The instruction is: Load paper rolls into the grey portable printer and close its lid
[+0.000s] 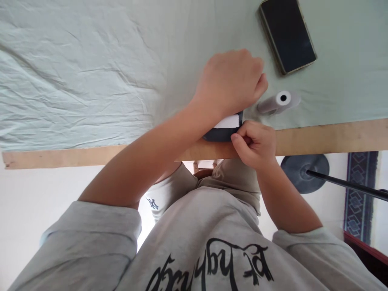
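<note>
A dark grey object with rounded corners (220, 135) lies at the table's front edge, a white paper strip (228, 121) showing across it. Its kind cannot be told, since my left forearm and wrist cover much of it. My left hand (232, 79) is above and beyond it, back of the hand up, fingers curled closed; whatever they may hold is hidden. At the object's right corner, my right hand (257, 143) is closed with thumb and forefinger pinched at its edge. Right of my left hand is a white paper roll (275, 103) with a dark core hole and a loose end.
A black-screened phone (288, 34) lies at the far right on the pale green cloth (75, 72), which is wrinkled at left. The table has a bare wooden front edge (327, 135). Below it on the right stands a round black base with a pole (304, 173).
</note>
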A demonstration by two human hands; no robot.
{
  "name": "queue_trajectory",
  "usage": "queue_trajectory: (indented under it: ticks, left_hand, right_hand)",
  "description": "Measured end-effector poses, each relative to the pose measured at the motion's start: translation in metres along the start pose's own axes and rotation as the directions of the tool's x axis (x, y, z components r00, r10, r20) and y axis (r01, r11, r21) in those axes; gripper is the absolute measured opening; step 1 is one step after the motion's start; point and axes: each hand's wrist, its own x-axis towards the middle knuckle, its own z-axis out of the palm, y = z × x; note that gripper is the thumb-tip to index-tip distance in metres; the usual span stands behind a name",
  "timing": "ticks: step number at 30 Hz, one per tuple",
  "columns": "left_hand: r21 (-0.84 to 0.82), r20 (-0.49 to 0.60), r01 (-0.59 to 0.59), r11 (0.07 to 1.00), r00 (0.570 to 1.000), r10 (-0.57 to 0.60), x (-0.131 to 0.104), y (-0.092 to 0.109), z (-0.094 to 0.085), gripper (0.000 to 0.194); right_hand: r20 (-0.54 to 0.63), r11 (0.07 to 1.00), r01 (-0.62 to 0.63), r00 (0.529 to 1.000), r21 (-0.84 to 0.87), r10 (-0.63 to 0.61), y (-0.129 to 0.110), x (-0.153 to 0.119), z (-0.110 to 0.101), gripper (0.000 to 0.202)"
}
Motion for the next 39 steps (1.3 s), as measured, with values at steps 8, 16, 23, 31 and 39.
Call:
queue_trajectory:
  ticks: [8,16,23,31,39]
  left_hand:
    - [-0.065,-0.113,-0.087,0.994,0.99,0.079,-0.004,-0.007,-0.011,0.036]
    - [-0.364,-0.497,-0.18,0.914,0.867,-0.027,-0.052,-0.047,0.003,0.015]
    - [-0.501,-0.384,-0.006,0.865,0.897,-0.217,-0.116,-0.039,0.027,0.026]
    - [-0.538,-0.202,0.083,0.839,0.953,-0.224,-0.124,-0.033,0.045,0.065]
    - [-0.461,-0.179,0.091,0.883,0.965,-0.193,-0.124,-0.031,0.049,0.094]
  right_hand:
    - [-0.005,0.986,-0.127,0.992,0.109,0.129,0.006,-0.006,-0.002,0.017]
    - [-0.051,0.966,-0.203,0.976,0.157,0.214,0.012,-0.01,-0.001,0.01]
    - [-0.056,0.961,-0.242,0.966,0.137,0.251,0.006,-0.007,-0.003,0.009]
    - [-0.03,0.967,-0.242,0.969,0.077,0.245,0.003,-0.005,-0.006,0.012]
    - [0.019,0.981,-0.171,0.985,0.087,0.17,0.001,-0.001,-0.004,0.026]
